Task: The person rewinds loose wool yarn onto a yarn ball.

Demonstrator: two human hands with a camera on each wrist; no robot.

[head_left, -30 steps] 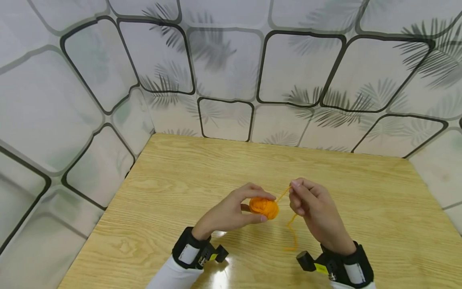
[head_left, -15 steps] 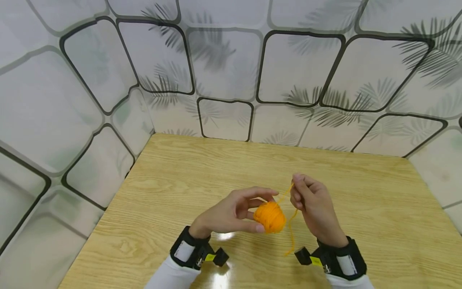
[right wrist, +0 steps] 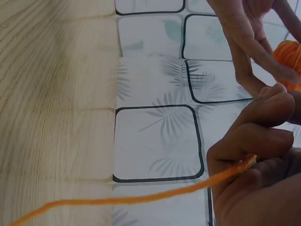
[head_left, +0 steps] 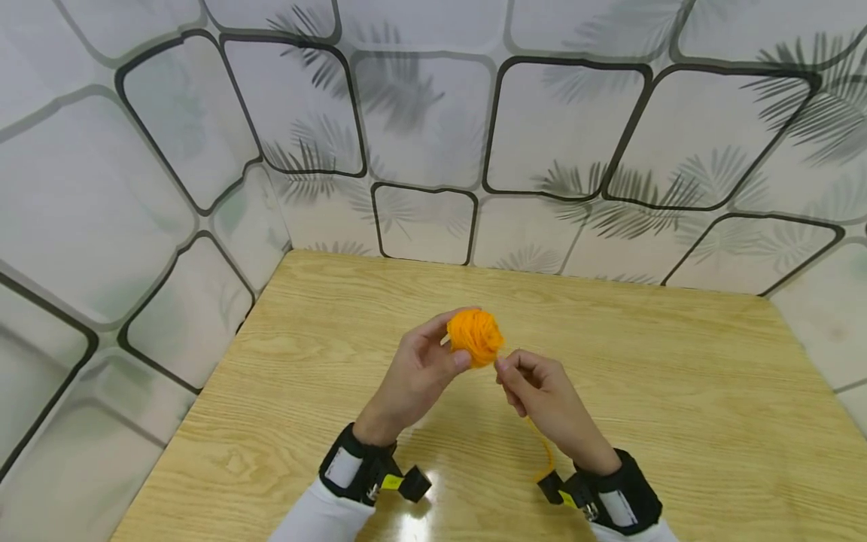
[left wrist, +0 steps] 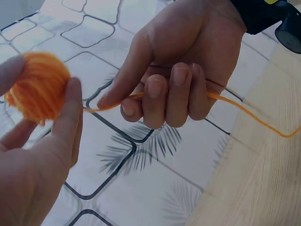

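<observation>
Up off the table, my left hand (head_left: 420, 369) grips a small ball of orange yarn (head_left: 476, 336) between thumb and fingers. Close by on its right, my right hand (head_left: 545, 395) pinches the yarn strand near the ball. In the left wrist view the strand (left wrist: 254, 113) runs from the ball (left wrist: 40, 87) through the curled fingers of the right hand (left wrist: 174, 70) and out the other side. The loose tail (right wrist: 127, 200) trails away from the right hand (right wrist: 258, 165) in the right wrist view, where the ball (right wrist: 288, 61) shows only in part.
Beneath both hands lies a wood-grain table (head_left: 339, 316). Patterned wall panels (head_left: 427, 120) stand along its back and left side. Each wrist wears a black strap with a small camera (head_left: 415, 484).
The left hand has lifted and turned the yarn ball away and to the left. My right hand has moved left, close beside the ball, still pinching the strand.
</observation>
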